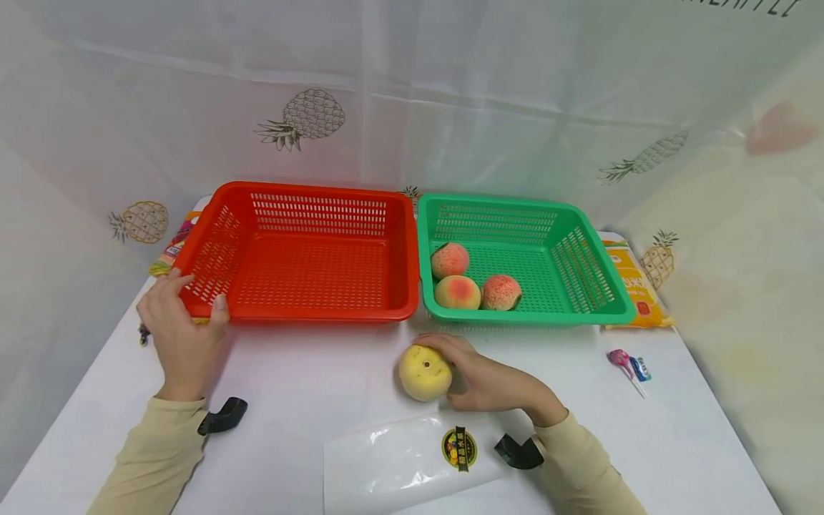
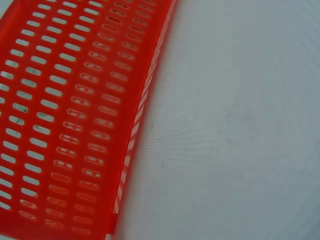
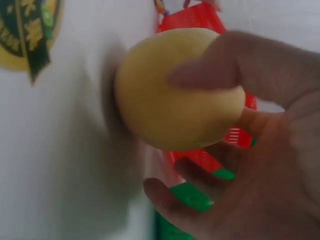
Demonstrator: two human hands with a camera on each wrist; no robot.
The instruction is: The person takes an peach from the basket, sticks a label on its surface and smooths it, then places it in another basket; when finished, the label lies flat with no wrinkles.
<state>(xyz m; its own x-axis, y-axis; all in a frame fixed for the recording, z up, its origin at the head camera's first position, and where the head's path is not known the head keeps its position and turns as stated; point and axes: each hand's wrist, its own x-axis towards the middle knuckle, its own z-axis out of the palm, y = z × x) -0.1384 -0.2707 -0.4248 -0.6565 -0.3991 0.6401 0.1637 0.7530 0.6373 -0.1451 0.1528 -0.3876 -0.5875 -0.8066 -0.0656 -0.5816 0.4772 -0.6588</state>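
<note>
My left hand grips the front left corner of a red plastic basket, fingers over its rim. The slotted wall of that basket fills the left side of the left wrist view, where the hand itself is out of sight. In front of the baskets, my right hand holds a round yellow fruit with a small dark spot on top. The right wrist view shows the thumb across the fruit and fingers curled behind it. A green basket holds three peaches on its left side.
A clear plastic bag with a round label lies in front of the right hand. To the right are a lollipop, a small blue wrapped candy and an orange packet. A colourful packet shows behind the red basket's left side.
</note>
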